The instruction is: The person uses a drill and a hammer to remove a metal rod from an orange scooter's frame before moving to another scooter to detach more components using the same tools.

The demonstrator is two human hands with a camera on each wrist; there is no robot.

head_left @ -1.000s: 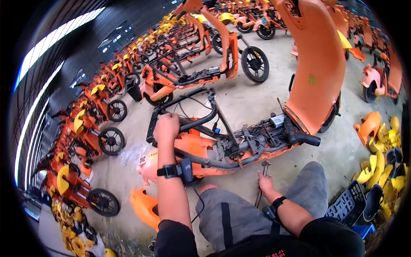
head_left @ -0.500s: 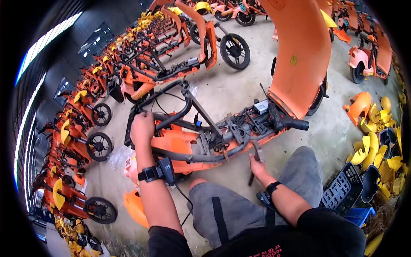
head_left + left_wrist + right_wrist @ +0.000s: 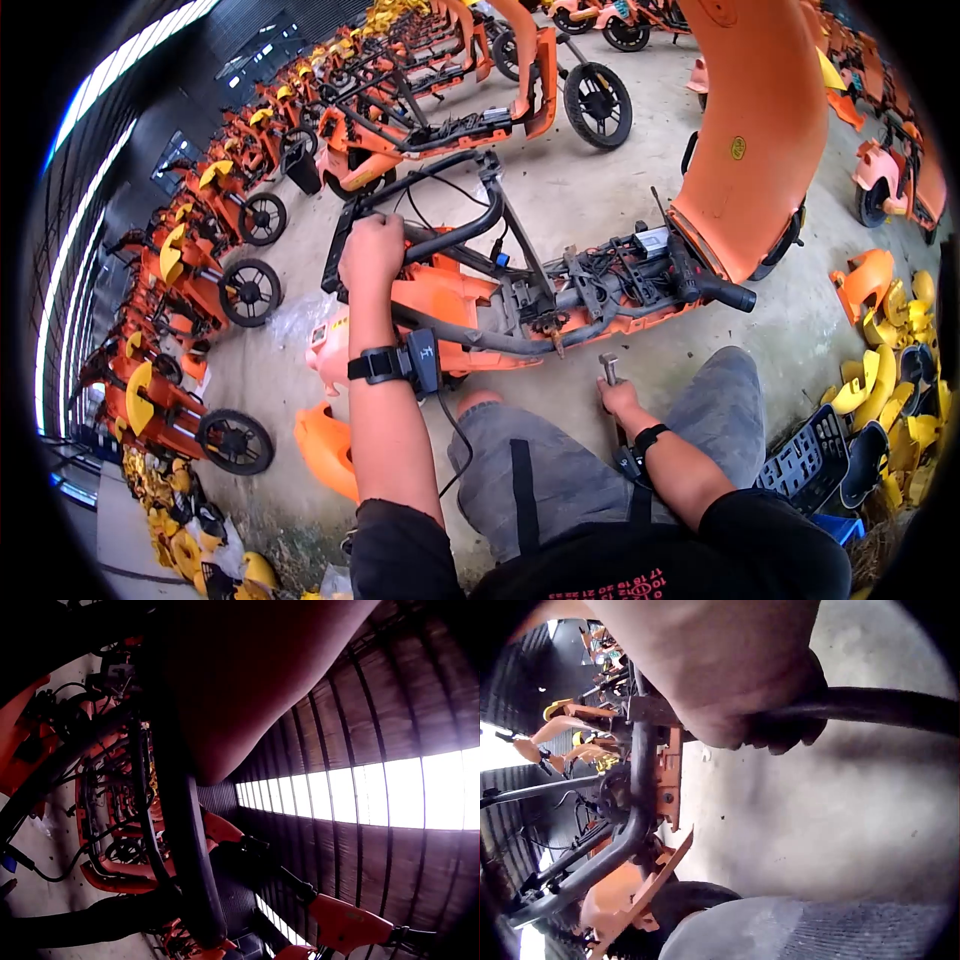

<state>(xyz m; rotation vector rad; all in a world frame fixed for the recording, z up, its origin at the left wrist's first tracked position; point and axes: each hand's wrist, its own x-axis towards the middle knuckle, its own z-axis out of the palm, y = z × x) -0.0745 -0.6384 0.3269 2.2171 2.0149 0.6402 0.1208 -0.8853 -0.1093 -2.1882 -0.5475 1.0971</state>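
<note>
A partly stripped orange scooter [image 3: 440, 300] stands before me, its black tube frame [image 3: 470, 235] and wiring bare. My left hand [image 3: 372, 255] grips the frame at its rear end; in the left wrist view a dark tube [image 3: 191, 847] runs below that hand. My right hand [image 3: 622, 398] holds a hammer [image 3: 609, 366] beside the near side of the scooter, above the floor and between my knees. The right wrist view shows fingers wrapped round its dark handle [image 3: 885, 706], with the blocky metal head [image 3: 649, 711] overlapping the frame tube. Palm and thumb are mostly hidden there.
A black pistol-shaped power tool [image 3: 715, 288] lies on the scooter by its front panel [image 3: 755, 150]. An orange cover [image 3: 325, 450] rests on the floor at left. Yellow parts [image 3: 890, 385] and a black crate [image 3: 808, 455] are at right. Rows of scooters [image 3: 235, 285] stand behind.
My right hand has moved the hammer toward the frame, then back toward me, its handle changing angle. The left hand keeps hold of the frame. The head view has shifted.
</note>
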